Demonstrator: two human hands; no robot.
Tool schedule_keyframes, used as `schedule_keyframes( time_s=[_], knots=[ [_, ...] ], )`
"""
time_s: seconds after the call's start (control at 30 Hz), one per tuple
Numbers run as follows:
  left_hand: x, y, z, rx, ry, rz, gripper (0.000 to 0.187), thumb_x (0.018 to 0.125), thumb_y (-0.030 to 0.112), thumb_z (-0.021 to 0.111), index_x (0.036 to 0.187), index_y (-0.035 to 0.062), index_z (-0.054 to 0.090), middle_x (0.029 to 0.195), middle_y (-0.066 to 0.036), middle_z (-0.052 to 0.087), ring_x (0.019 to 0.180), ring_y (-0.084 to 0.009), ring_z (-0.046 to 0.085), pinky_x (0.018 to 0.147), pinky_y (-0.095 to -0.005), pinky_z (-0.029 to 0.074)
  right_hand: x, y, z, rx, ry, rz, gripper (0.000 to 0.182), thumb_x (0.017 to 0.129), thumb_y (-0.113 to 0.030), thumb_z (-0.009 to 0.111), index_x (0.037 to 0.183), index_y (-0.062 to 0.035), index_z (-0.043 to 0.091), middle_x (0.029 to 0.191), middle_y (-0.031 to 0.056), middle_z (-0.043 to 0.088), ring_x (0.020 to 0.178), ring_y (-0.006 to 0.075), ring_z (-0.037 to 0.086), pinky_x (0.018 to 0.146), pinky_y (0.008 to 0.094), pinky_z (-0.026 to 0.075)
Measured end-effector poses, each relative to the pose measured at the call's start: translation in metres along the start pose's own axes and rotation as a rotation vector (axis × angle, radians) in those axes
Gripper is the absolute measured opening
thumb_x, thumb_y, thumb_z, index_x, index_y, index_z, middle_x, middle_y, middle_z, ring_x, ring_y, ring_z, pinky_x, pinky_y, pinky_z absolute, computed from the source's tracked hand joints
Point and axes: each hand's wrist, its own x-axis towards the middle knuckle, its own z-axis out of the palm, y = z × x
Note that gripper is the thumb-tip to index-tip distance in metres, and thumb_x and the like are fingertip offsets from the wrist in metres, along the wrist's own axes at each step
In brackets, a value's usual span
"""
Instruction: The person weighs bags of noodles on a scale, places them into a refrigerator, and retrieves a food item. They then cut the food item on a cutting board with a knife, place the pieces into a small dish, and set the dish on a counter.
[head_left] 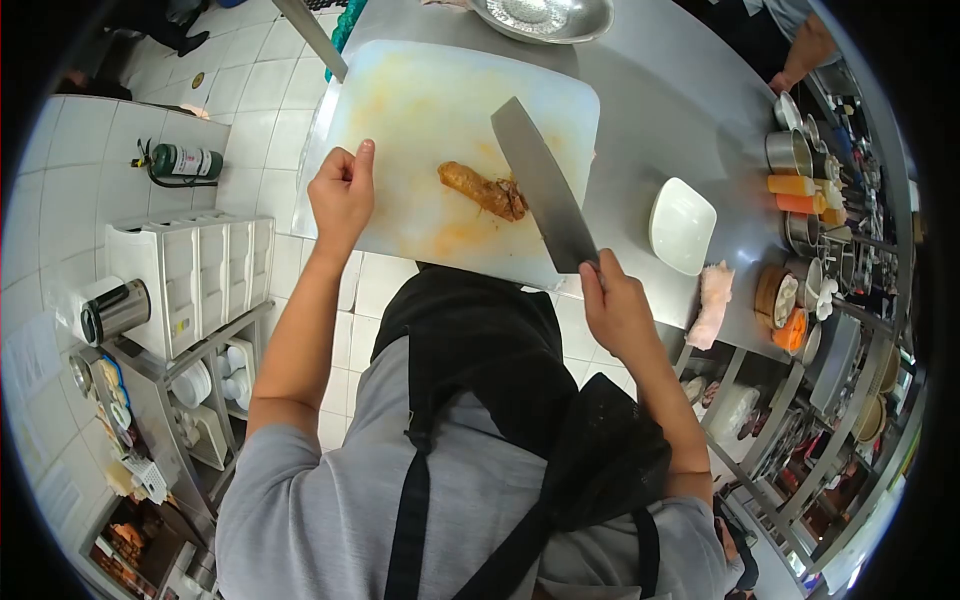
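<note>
My right hand (617, 303) grips a broad-bladed cleaver (541, 180) by its handle, the blade slanting up and left over the cutting board. Beside the blade, a browned, roll-shaped piece of cooked food (475, 188) lies on the white cutting board (400, 90); its right end is ragged and dark. My left hand (341, 192) is curled into a fist with the thumb up, over the board's left side and apart from the food. Nothing shows in its fingers. Orange stains and small crumbs mark the board.
A white square bowl (683, 226) and a folded pinkish cloth (711, 305) sit to the right on the steel table (640, 120). A metal bowl (545, 22) stands beyond the board. Sauce bottles (795, 195) and pans line the right edge. Another person's arm (803, 58) shows at upper right.
</note>
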Motion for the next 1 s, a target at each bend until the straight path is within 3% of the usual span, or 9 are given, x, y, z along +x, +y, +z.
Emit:
schedule_keyframes(
  time_s=[0.07, 0.13, 0.17, 0.23, 0.27, 0.33, 0.63, 0.83, 1.0],
  knots=[
    [0.001, 0.009, -0.006, 0.057, -0.082, -0.016, 0.034, 0.086, 0.029, 0.073, 0.077, 0.0029, 0.054, 0.05, -0.002, 0.043, 0.045, -0.0119, 0.038, 0.044, -0.0274, 0.035, -0.008, 0.001, -0.008, -0.024, -0.012, 0.022, 0.017, 0.096, -0.015, 0.052, 0.094, 0.0008, 0.046, 0.068, 0.0247, 0.061, 0.066, 0.0464, 0.06, 0.055, 0.0504, 0.044],
    [0.001, 0.023, -0.009, 0.235, -0.424, 0.074, 0.045, 0.076, 0.037, 0.08, 0.1, 0.0042, 0.061, 0.073, -0.007, 0.058, 0.062, -0.018, 0.053, 0.057, -0.031, 0.044, -0.014, 0.0, -0.008, -0.023, -0.034, 0.046, 0.017, 0.096, -0.015, 0.052, 0.094, 0.0008, 0.046, 0.068, 0.025, 0.061, 0.065, 0.0463, 0.06, 0.055, 0.0512, 0.044],
    [0.002, 0.027, -0.007, 0.233, -0.425, 0.076, 0.045, 0.076, 0.037, 0.08, 0.1, 0.0042, 0.061, 0.073, -0.007, 0.058, 0.062, -0.018, 0.053, 0.057, -0.031, 0.044, -0.017, -0.001, -0.006, -0.036, -0.062, 0.075, 0.017, 0.096, -0.015, 0.052, 0.094, 0.001, 0.046, 0.067, 0.0251, 0.061, 0.065, 0.0464, 0.06, 0.055, 0.0516, 0.044],
    [0.002, 0.032, 0.0, 0.425, -0.496, 0.572, 0.076, 0.067, 0.043, 0.083, 0.128, 0.0087, 0.054, 0.102, -0.011, 0.059, 0.093, -0.0258, 0.056, 0.082, -0.0376, 0.045, -0.021, -0.002, -0.002, -0.05, -0.092, 0.108, 0.017, 0.096, -0.015, 0.052, 0.094, 0.0011, 0.046, 0.067, 0.0253, 0.061, 0.064, 0.0465, 0.06, 0.055, 0.052, 0.044],
    [0.0, 0.035, 0.005, 0.422, -0.498, 0.572, 0.076, 0.067, 0.043, 0.083, 0.128, 0.0087, 0.054, 0.102, -0.011, 0.059, 0.093, -0.0258, 0.056, 0.082, -0.0376, 0.045, -0.023, -0.002, 0.002, -0.054, -0.098, 0.117, 0.018, 0.096, -0.016, 0.052, 0.094, 0.0012, 0.046, 0.066, 0.0256, 0.06, 0.064, 0.0466, 0.06, 0.055, 0.0524, 0.044],
    [-0.004, 0.039, 0.017, 0.485, -0.571, 0.564, 0.089, 0.063, 0.052, 0.08, 0.135, 0.0082, 0.05, 0.124, -0.014, 0.053, 0.116, -0.0324, 0.047, 0.097, -0.0439, 0.036, -0.026, -0.002, 0.009, -0.055, -0.104, 0.133, 0.018, 0.096, -0.016, 0.051, 0.094, 0.0013, 0.046, 0.065, 0.0258, 0.06, 0.063, 0.0468, 0.059, 0.055, 0.0529, 0.044],
    [-0.023, 0.022, 0.056, 0.549, -0.397, 0.691, 0.073, 0.078, 0.06, 0.065, 0.122, 0.0024, 0.06, 0.137, -0.015, 0.05, 0.127, -0.0314, 0.044, 0.104, -0.0454, 0.031, -0.029, -0.012, 0.028, -0.075, -0.041, 0.11, 0.018, 0.096, -0.016, 0.051, 0.096, 0.0014, 0.046, 0.062, 0.0251, 0.059, 0.06, 0.0459, 0.059, 0.053, 0.054, 0.044],
    [-0.023, 0.02, 0.056, 0.493, -0.421, 0.636, 0.071, 0.077, 0.058, 0.067, 0.12, 0.0023, 0.062, 0.138, -0.016, 0.049, 0.127, -0.0325, 0.044, 0.105, -0.0503, 0.029, -0.029, -0.019, 0.022, -0.137, -0.158, 0.17, 0.019, 0.096, -0.017, 0.05, 0.097, 0.0017, 0.046, 0.061, 0.0246, 0.059, 0.06, 0.0456, 0.059, 0.054, 0.0546, 0.045],
    [-0.024, 0.022, 0.056, 0.506, -0.425, 0.608, 0.073, 0.074, 0.058, 0.069, 0.121, 0.0029, 0.062, 0.139, -0.016, 0.048, 0.128, -0.0335, 0.043, 0.106, -0.0526, 0.026, 0.016, -0.02, 0.056, -0.177, -0.054, 0.062, 0.019, 0.096, -0.017, 0.049, 0.098, 0.0009, 0.046, 0.062, 0.0259, 0.058, 0.061, 0.0462, 0.059, 0.057, 0.0542, 0.046]
  ],
)
